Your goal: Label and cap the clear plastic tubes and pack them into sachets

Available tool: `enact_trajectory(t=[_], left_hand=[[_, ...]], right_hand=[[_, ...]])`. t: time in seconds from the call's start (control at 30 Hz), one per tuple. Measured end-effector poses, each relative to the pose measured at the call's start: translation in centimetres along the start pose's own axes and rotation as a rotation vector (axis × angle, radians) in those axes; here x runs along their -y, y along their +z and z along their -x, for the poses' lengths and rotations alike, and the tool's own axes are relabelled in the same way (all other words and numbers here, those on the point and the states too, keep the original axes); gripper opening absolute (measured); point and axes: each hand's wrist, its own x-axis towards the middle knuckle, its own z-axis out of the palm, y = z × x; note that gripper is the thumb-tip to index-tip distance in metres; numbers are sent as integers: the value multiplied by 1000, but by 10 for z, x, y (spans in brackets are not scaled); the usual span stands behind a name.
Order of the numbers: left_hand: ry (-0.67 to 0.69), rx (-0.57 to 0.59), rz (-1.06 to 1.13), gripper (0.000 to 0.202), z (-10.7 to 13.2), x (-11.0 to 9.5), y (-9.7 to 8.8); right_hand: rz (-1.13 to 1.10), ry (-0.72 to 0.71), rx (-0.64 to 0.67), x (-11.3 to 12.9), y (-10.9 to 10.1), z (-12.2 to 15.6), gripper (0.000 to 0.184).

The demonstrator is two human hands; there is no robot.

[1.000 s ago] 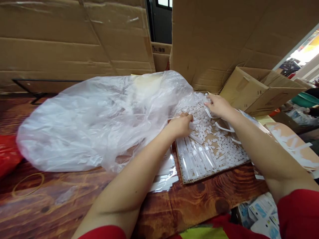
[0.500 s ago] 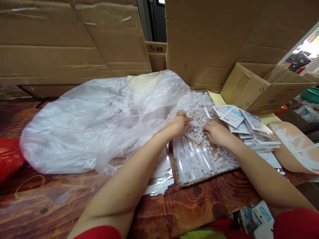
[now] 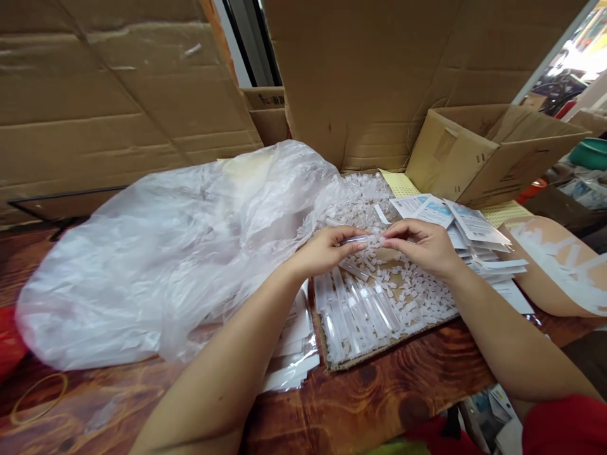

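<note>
My left hand is closed around a clear plastic tube, which points to the right. At the tube's right end, my right hand pinches a small whitish piece, too small to make out fully. Both hands are over a shallow cardboard tray strewn with many small white plastic pieces. Several clear tubes lie side by side in the tray's near left part. Another tube lies slanted just below my left hand.
A large translucent plastic bag spreads left of the tray. Printed packets are piled on the right, before an open cardboard box. Flat clear-wrapped sheets lie left of the tray, and a rubber band rests at far left.
My hands have risen from the tray's pieces and come together, the left with a tube, the right with a small piece at its end. The camera view has shifted slightly.
</note>
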Motion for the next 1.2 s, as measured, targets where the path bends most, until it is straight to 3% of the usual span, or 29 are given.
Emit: enact_trajectory(t=[0.17,0.43,0.63,0.87,1.03,1.13,1.2], left_hand=[[-17,-41,140,41,2,-3,7],[-84,26,316,46,5,-10,9],[-96,49,304,45,8,-20,6],[-68,18,248,46,8,-20,11],[-11,-2,151,40,5,-17,14],[-35,-32,8,34,4,-14,5],[-84,-110,-96,33,5,-12,-4]], right_hand=[[-65,-19,-26,4,3,1,14],[4,-253,6,13,1,5,10],[16,-317,-10,17,4,10,10],[-138,-129,-66,13,13,12,9],[-226,-32,-12,7,12,9,13],[-120,60,108,6,3,0,20],[68,42,145,5,-3,-9,25]])
